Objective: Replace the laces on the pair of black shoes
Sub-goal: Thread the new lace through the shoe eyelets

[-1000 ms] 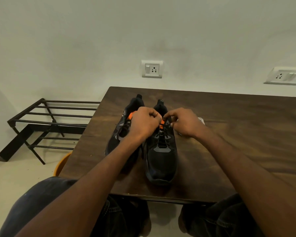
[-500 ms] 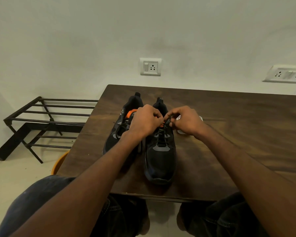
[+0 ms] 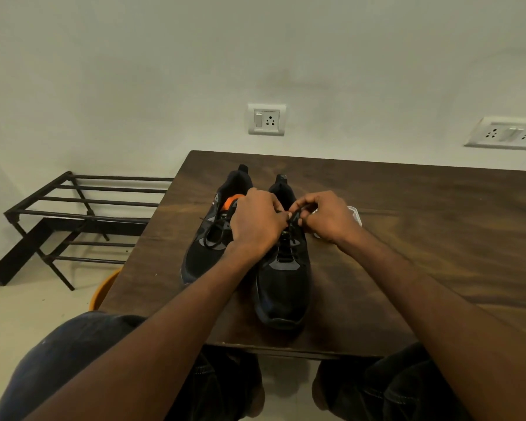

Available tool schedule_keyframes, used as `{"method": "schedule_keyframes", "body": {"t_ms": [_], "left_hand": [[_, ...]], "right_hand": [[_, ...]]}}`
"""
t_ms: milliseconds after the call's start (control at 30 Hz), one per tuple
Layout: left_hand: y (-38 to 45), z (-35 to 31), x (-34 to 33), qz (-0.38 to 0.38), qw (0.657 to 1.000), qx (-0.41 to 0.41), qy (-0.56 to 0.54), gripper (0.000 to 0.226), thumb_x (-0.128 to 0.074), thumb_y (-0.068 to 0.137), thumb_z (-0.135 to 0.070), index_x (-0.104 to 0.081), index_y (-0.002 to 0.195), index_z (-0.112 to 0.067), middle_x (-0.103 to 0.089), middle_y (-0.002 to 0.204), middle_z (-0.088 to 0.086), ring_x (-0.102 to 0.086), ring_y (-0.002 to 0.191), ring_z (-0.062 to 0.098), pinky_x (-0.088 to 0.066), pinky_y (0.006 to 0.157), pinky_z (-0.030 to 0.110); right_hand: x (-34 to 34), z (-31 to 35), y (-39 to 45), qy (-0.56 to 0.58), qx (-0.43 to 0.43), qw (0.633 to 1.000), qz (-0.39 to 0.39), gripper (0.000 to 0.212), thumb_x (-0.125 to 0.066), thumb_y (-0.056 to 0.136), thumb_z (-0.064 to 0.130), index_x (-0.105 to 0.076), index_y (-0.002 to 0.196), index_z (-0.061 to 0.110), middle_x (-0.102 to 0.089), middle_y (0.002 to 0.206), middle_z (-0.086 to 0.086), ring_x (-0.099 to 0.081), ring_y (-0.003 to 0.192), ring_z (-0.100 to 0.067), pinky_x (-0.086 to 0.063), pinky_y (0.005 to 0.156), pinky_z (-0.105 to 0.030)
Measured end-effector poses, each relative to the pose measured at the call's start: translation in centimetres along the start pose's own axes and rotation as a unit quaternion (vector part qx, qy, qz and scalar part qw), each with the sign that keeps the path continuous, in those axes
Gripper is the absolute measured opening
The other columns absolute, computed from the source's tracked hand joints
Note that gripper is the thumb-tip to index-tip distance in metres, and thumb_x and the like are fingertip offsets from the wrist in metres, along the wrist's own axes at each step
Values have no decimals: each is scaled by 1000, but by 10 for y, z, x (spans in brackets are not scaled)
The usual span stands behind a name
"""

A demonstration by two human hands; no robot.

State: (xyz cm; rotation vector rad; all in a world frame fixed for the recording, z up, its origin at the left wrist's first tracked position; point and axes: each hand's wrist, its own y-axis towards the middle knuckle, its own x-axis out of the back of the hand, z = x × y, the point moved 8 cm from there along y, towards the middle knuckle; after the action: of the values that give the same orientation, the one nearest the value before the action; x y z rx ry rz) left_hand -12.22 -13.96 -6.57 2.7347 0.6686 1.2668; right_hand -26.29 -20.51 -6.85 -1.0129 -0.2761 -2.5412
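Two black shoes stand side by side on the dark wooden table (image 3: 422, 244), toes towards me. The right shoe (image 3: 283, 284) has a black lace (image 3: 295, 214) at its top eyelets. My left hand (image 3: 257, 221) and my right hand (image 3: 327, 217) meet over its tongue, each pinching an end of that lace between thumb and fingertips. The left shoe (image 3: 208, 238) shows an orange lining and a loose black lace loop; my left hand and forearm hide part of it.
A small clear plastic container (image 3: 354, 215) lies just behind my right hand. A black metal rack (image 3: 82, 208) stands on the floor to the left, with an orange tub (image 3: 104, 291) by the table's corner. Wall sockets (image 3: 267, 119) are behind the table.
Both hands have stayed over the right shoe's tongue. The fingers have shifted slightly and now pull the black lace up between them, covering the orange tongue seen earlier.
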Motion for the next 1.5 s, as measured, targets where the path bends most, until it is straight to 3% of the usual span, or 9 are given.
{"method": "schedule_keyframes", "body": {"t_ms": [300,533,667,833,900,1000,1133,1333,1500], "left_hand": [[0,2,-3,82,996,-19,2,12,-63,100,-28,-75,100,-29,-51,129,0,-46,120,20,-38,104,48],[-2,-1,23,69,987,-43,142,32,-58,101,-19,-66,126,-37,-65,118,-9,-55,118,16,-21,113,52],[1,0,23,102,982,-57,150,28,-57,102,-18,-71,116,-38,-66,105,-14,-58,111,14,-25,115,47],[4,11,22,115,990,-46,64,22,-60,103,-19,-75,115,-31,-74,110,-5,-65,98,9,-52,102,38],[3,10,21,122,989,-49,61,22,-60,103,-20,-74,118,-29,-74,112,-3,-64,97,8,-53,100,36],[2,5,20,129,988,-58,67,22,-61,102,-23,-73,121,-28,-73,116,-4,-64,100,8,-51,101,34],[-2,3,19,122,987,-66,80,21,-62,102,-25,-72,120,-28,-72,114,-5,-58,91,3,-48,93,28],[-4,2,22,132,988,-50,63,23,-60,103,-21,-70,123,-25,-68,107,-6,-61,93,7,-49,100,33],[-2,1,20,131,987,-61,69,32,-56,103,-16,-66,133,-21,-70,126,3,-64,105,13,-45,93,26]], "right_hand": [[4,-1,-3,47,-57,997,2,29,-67,91,-5,-77,108,17,-75,94,-8,-76,84,-20,-66,77,-40],[7,6,-10,-14,-77,997,14,8,-79,91,14,-80,84,12,-76,80,-3,-74,64,-11,-53,53,-19],[10,8,-9,-31,-78,996,8,12,-75,92,10,-79,81,10,-77,80,-6,-75,65,-13,-65,66,-32],[94,-17,-13,32,-166,960,-225,18,-64,89,11,-72,74,17,-76,75,-7,-76,74,-23,-64,78,-44],[117,-10,-22,-77,-132,941,-300,16,-61,86,12,-76,87,17,-76,99,-7,-72,89,-24,-56,81,-34],[73,14,-17,-191,-30,964,-184,27,-69,95,17,-70,122,18,-61,131,-3,-62,99,-16,-43,83,-28],[-6,16,-14,-141,-18,990,16,5,-75,94,26,-77,97,23,-76,98,-2,-72,86,-17,-61,82,-39],[100,13,-20,-156,-66,934,-313,16,-63,90,15,-77,96,19,-76,102,-5,-71,95,-29,-56,79,-35],[59,16,-17,-162,-6,976,-144,30,-71,94,16,-71,123,21,-69,126,-2,-68,107,-20,-57,92,-39]]}}
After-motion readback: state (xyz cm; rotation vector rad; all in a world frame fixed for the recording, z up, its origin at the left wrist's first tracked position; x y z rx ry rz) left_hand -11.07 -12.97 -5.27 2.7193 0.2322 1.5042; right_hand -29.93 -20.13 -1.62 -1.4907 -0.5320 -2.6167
